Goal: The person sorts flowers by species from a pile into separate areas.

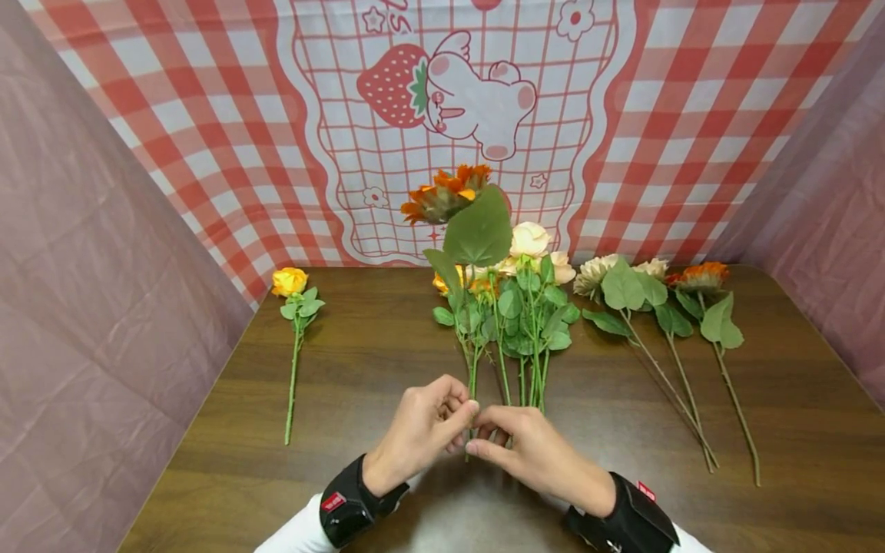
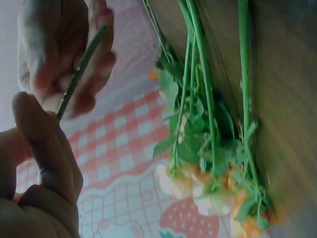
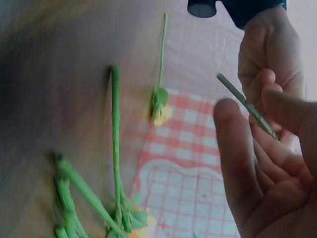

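Upright above the table, an orange sunflower (image 1: 445, 201) with a broad green leaf (image 1: 480, 230) is held by its stem. My left hand (image 1: 430, 421) pinches that stem (image 2: 75, 84) near its lower part, and the cut end sticks out free. Beside it, my right hand (image 1: 535, 449) has its fingers loosely bent and apart, close to the stem's lower end; in the right wrist view no firm grip shows. Behind both hands lies a group of cream roses (image 1: 530, 240) and yellow-orange roses (image 3: 141, 229), partly hidden by the sunflower's leaves.
A single yellow rose (image 1: 289, 282) lies at the left of the wooden table (image 1: 228, 399). On the right lie cream flowers (image 1: 596, 275) and another orange sunflower (image 1: 701, 276), stems toward me. A red-and-white checked cloth (image 1: 228, 153) hangs behind the table.
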Demonstrator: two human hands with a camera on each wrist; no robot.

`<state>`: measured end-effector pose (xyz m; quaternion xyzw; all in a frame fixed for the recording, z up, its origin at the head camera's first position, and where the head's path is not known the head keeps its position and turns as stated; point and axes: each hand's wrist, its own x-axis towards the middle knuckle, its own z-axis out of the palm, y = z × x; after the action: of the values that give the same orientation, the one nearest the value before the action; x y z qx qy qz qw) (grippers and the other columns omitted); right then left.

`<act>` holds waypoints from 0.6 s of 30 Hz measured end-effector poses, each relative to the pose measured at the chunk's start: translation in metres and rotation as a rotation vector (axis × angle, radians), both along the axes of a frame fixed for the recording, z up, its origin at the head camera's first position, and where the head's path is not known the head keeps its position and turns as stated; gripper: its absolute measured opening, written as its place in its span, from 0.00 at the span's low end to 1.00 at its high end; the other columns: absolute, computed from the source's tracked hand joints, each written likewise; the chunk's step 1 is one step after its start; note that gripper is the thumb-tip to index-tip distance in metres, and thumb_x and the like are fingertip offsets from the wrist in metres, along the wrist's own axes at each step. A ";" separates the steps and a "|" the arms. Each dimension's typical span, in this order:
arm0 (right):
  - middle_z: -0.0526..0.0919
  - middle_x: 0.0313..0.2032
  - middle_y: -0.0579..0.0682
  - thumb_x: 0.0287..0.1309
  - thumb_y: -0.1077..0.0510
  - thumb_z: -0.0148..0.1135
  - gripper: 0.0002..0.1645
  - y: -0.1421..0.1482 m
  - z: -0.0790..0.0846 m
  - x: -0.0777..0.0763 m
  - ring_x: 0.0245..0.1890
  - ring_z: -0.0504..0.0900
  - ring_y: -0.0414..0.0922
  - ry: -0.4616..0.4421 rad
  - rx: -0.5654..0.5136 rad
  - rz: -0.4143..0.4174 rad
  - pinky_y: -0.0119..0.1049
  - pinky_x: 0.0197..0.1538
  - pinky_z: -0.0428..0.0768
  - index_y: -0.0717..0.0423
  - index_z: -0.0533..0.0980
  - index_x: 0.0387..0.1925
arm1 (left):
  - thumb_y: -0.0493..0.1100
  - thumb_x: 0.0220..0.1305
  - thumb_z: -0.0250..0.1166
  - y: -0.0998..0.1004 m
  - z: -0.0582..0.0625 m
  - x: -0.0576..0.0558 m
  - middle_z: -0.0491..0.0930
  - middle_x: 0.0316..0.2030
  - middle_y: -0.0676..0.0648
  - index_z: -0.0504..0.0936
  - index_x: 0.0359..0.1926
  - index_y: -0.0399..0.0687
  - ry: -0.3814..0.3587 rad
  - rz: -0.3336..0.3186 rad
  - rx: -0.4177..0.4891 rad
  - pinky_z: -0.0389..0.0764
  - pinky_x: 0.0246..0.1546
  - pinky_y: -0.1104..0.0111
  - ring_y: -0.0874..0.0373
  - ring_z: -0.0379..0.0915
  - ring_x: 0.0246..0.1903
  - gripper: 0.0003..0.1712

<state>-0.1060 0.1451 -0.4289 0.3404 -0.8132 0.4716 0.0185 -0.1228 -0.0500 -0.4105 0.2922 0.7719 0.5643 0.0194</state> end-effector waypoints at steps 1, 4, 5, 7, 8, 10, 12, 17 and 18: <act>0.84 0.27 0.41 0.59 0.58 0.69 0.06 -0.001 -0.001 0.001 0.26 0.78 0.30 -0.007 -0.028 -0.014 0.27 0.28 0.79 0.54 0.82 0.37 | 0.34 0.68 0.62 0.001 -0.001 0.001 0.81 0.23 0.42 0.77 0.36 0.38 0.006 -0.002 0.002 0.78 0.14 0.70 0.65 0.75 0.15 0.03; 0.85 0.25 0.44 0.57 0.60 0.71 0.06 -0.004 0.000 0.003 0.23 0.78 0.30 -0.049 -0.109 -0.041 0.29 0.24 0.79 0.56 0.82 0.35 | 0.35 0.68 0.64 0.003 -0.003 0.003 0.81 0.23 0.44 0.77 0.35 0.39 0.022 -0.009 0.009 0.77 0.13 0.71 0.66 0.75 0.15 0.04; 0.85 0.25 0.46 0.56 0.60 0.71 0.06 -0.005 0.000 0.004 0.22 0.79 0.31 -0.070 -0.131 -0.047 0.29 0.23 0.79 0.56 0.82 0.35 | 0.36 0.67 0.64 0.003 -0.003 0.003 0.81 0.23 0.45 0.77 0.35 0.39 0.032 -0.013 0.007 0.77 0.13 0.72 0.67 0.75 0.15 0.05; 0.85 0.23 0.49 0.57 0.62 0.70 0.05 -0.005 0.002 0.005 0.20 0.79 0.32 -0.114 -0.163 -0.052 0.31 0.21 0.79 0.58 0.81 0.34 | 0.36 0.67 0.65 0.004 -0.004 0.003 0.81 0.24 0.46 0.77 0.34 0.40 0.068 -0.016 -0.010 0.77 0.16 0.73 0.68 0.75 0.17 0.05; 0.85 0.23 0.50 0.57 0.64 0.70 0.04 -0.005 0.002 0.005 0.19 0.79 0.33 -0.129 -0.170 -0.053 0.31 0.20 0.79 0.59 0.81 0.33 | 0.36 0.66 0.65 0.005 -0.005 0.003 0.81 0.24 0.46 0.77 0.34 0.41 0.084 -0.014 -0.019 0.78 0.17 0.74 0.69 0.75 0.19 0.05; 0.84 0.21 0.50 0.57 0.67 0.69 0.03 -0.004 0.004 0.005 0.18 0.79 0.34 -0.155 -0.164 -0.064 0.31 0.19 0.79 0.60 0.81 0.32 | 0.36 0.65 0.66 0.005 -0.006 0.002 0.81 0.25 0.48 0.78 0.34 0.42 0.127 -0.009 -0.048 0.78 0.21 0.76 0.69 0.75 0.22 0.04; 0.84 0.20 0.49 0.57 0.69 0.67 0.03 -0.002 0.005 0.004 0.17 0.80 0.36 -0.165 -0.139 -0.084 0.31 0.19 0.79 0.60 0.80 0.31 | 0.36 0.65 0.67 0.005 -0.007 0.000 0.81 0.26 0.49 0.79 0.36 0.42 0.175 -0.001 -0.081 0.78 0.25 0.76 0.69 0.74 0.25 0.04; 0.84 0.22 0.49 0.57 0.70 0.67 0.03 0.013 0.012 -0.006 0.19 0.82 0.42 -0.176 -0.025 -0.211 0.30 0.22 0.80 0.61 0.80 0.30 | 0.37 0.64 0.67 0.002 -0.005 -0.002 0.79 0.28 0.50 0.80 0.43 0.41 0.229 0.018 -0.125 0.78 0.29 0.76 0.68 0.74 0.27 0.08; 0.84 0.23 0.49 0.57 0.70 0.66 0.03 0.019 0.015 -0.009 0.20 0.83 0.43 -0.180 -0.002 -0.242 0.30 0.22 0.80 0.62 0.80 0.31 | 0.36 0.65 0.67 0.002 -0.004 -0.003 0.79 0.28 0.50 0.80 0.44 0.41 0.229 0.021 -0.131 0.78 0.29 0.76 0.67 0.74 0.27 0.08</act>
<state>-0.1151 0.1638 -0.4143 0.1960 -0.8463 0.4954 0.0025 -0.1256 -0.0484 -0.4146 0.3447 0.8073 0.4759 -0.0556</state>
